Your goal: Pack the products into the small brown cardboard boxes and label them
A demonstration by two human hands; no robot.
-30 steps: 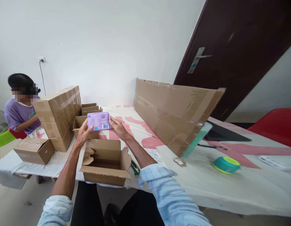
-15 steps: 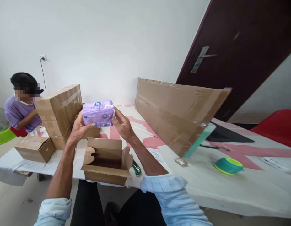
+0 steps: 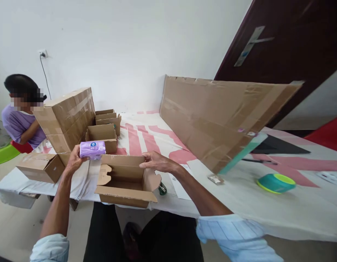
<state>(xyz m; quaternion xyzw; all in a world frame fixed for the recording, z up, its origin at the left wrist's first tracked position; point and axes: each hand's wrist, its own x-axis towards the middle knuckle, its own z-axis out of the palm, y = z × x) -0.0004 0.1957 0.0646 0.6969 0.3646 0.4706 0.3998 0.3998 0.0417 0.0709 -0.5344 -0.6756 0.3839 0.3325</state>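
Note:
My left hand (image 3: 75,159) is closed around one end of a purple tissue pack (image 3: 92,150), held up to the left of an open cardboard box (image 3: 123,199). The box stands at the table's front edge with its flaps spread, and its inside looks bare. At the box's back right corner, my right hand (image 3: 159,162) pinches the rim between thumb and fingers. Close by the box's right side lies a green tool (image 3: 162,189), partly hidden by a flap; its kind is unclear.
Stacked taped cartons (image 3: 67,116) stand at left, with a smaller carton (image 3: 39,167) before them. Several open boxes (image 3: 107,134) sit behind. A large cardboard panel (image 3: 212,112) leans at right, near a teal bowl-like thing (image 3: 276,183). Another person (image 3: 19,116) sits far left.
My right hand has let go of the tissue pack and moved down to the box's rim. My left hand has carried the pack left and lower. The view has shifted slightly.

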